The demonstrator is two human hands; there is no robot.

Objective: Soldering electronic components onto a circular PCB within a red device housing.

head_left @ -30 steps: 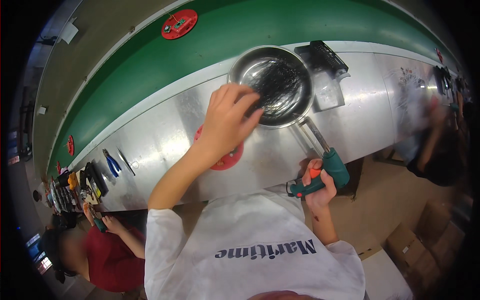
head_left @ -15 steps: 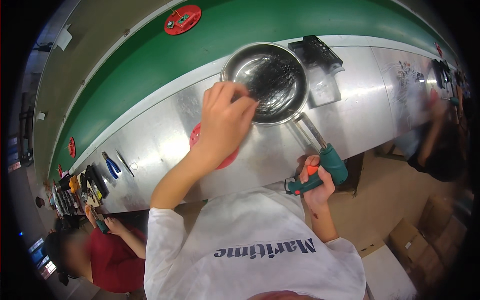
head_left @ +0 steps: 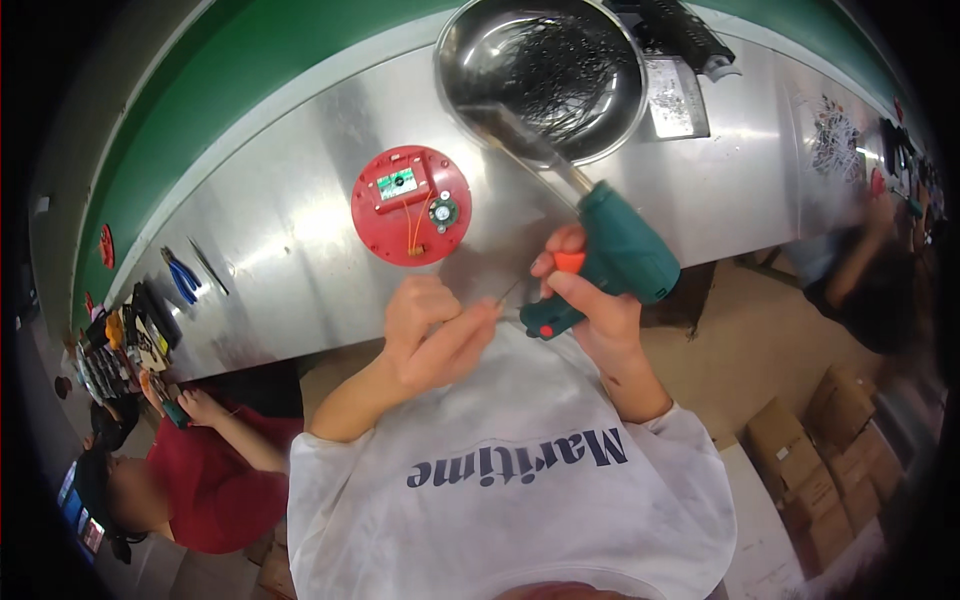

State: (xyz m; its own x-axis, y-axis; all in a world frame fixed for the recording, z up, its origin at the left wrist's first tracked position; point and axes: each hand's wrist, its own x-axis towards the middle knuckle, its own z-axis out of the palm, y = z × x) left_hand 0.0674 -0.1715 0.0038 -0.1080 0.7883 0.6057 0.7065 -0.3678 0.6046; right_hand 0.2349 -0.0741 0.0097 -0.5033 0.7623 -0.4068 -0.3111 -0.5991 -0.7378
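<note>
My left hand (head_left: 435,335) is closed in a pinch near the bench's front edge, with a small thin piece at its fingertips that looks like a screw. My right hand (head_left: 605,310) grips a dark green pistol-shaped power screwdriver (head_left: 632,245) with an orange trigger. Its long metal front end points away from me and overlaps the near rim of the pan in view. Beyond my left hand lies a round red plate (head_left: 380,235) carrying a circuit board, orange wires and a small round part. The steel pan (head_left: 442,75) holds many tiny dark pieces.
Right of the pan are a black rack (head_left: 685,35) and a clear tray (head_left: 678,100). Blue-handled pliers (head_left: 182,277) and tweezers (head_left: 208,265) lie at left. A co-worker in a red shirt (head_left: 225,485) works at left, another at right. Cardboard boxes (head_left: 825,470) stand on the floor.
My left hand has come back from the pan's rim toward me, uncovering the red plate. The power screwdriver has been raised in my right hand, toward the left one. The view has shifted.
</note>
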